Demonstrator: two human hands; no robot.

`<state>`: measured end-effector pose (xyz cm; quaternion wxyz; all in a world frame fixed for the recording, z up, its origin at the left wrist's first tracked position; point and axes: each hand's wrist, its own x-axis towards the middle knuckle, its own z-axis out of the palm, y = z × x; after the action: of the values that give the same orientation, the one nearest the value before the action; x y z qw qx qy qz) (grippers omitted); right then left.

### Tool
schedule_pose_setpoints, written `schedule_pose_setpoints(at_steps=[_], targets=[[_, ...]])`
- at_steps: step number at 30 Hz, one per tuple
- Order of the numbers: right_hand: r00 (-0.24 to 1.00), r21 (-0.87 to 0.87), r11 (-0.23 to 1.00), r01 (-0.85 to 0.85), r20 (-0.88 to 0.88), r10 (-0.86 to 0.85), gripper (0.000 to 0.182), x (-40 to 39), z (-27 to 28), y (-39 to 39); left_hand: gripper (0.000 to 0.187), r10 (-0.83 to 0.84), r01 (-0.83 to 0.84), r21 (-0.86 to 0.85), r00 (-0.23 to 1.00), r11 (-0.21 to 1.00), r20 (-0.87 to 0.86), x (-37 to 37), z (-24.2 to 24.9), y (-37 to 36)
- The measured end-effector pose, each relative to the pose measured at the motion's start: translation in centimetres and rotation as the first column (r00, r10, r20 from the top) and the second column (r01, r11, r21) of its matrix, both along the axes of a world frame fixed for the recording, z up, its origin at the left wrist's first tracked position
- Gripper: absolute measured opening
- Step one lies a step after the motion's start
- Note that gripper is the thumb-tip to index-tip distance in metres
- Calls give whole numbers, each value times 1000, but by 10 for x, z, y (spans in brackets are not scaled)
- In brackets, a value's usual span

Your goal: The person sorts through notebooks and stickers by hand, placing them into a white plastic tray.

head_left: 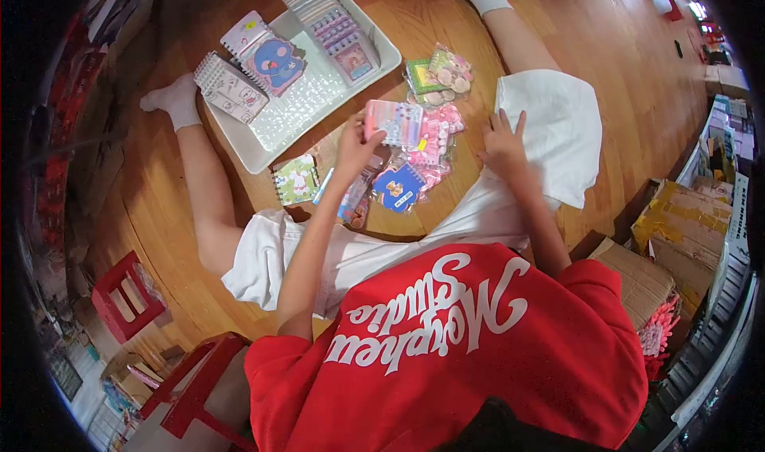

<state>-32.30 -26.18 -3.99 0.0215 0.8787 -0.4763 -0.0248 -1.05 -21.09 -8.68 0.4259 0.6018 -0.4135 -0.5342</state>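
Observation:
My left hand [355,151] pinches the edge of a pastel pink and blue notebook [394,123] above the floor between my legs. My right hand [504,145] is open, fingers spread, beside my white shorts and holding nothing. Under and beside the held notebook lie pink patterned packets [437,145] in clear wrap. Nearer me is a blue spiral notebook with a bear [398,187]. A green spiral notebook [296,179] lies to the left, and other small packs [351,201] are partly hidden by my left forearm. Green packets with round beige pieces [440,76] sit farther out.
A white tray [259,161] holds stacked spiral notebooks [271,61] and a row of packs [341,37]. A red stool [127,296] stands at left, with another red frame [195,384] nearer. Cardboard boxes [685,229] and shelving line the right side.

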Motion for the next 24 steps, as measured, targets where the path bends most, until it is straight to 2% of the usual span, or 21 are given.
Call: schedule_pose_setpoints(at_steps=[1,4,6,7,9,10,12,13,16,17,20,21,23,24], targets=[[999,-41,999,-10,48,12,47,11,0,3,43,-24,25,-13,1000,1000,10,9,10,0],[951,142,990,12,305,-56,59,44,-1,6,39,-35,41,-116,998,992,60,27,50,8],[955,368,930,13,272,-121,63,67,2,7,36,-21,28,-120,998,992,60,41,71,18],[957,475,880,12,250,-148,64,75,2,7,35,27,-22,-114,999,993,45,48,81,24],[912,571,820,-27,349,-214,57,81,-13,14,32,131,-129,-100,991,987,16,61,99,41],[885,615,787,-52,394,-249,53,86,-16,17,32,223,-225,-38,973,974,-56,69,105,49],[943,732,659,-174,316,-102,44,90,-8,13,32,414,-402,101,892,910,-181,82,113,65],[959,784,581,-221,284,-19,40,93,0,11,32,498,-486,111,830,867,-252,85,114,70],[960,692,672,-264,120,254,37,100,24,36,34,628,-614,138,741,777,-238,94,105,87],[939,581,747,-323,100,328,35,100,29,45,35,613,-603,119,757,789,-226,94,100,91],[879,597,721,-352,475,36,37,127,54,45,36,557,-548,107,800,829,-221,80,102,98],[831,618,680,-394,556,-24,36,139,65,38,35,557,-538,141,800,831,-223,73,108,98],[709,637,598,-485,687,-157,36,167,81,14,36,471,-470,41,872,882,-137,67,102,95],[678,675,533,-510,697,-235,36,179,83,7,36,430,-432,-11,899,902,-88,65,100,92]])
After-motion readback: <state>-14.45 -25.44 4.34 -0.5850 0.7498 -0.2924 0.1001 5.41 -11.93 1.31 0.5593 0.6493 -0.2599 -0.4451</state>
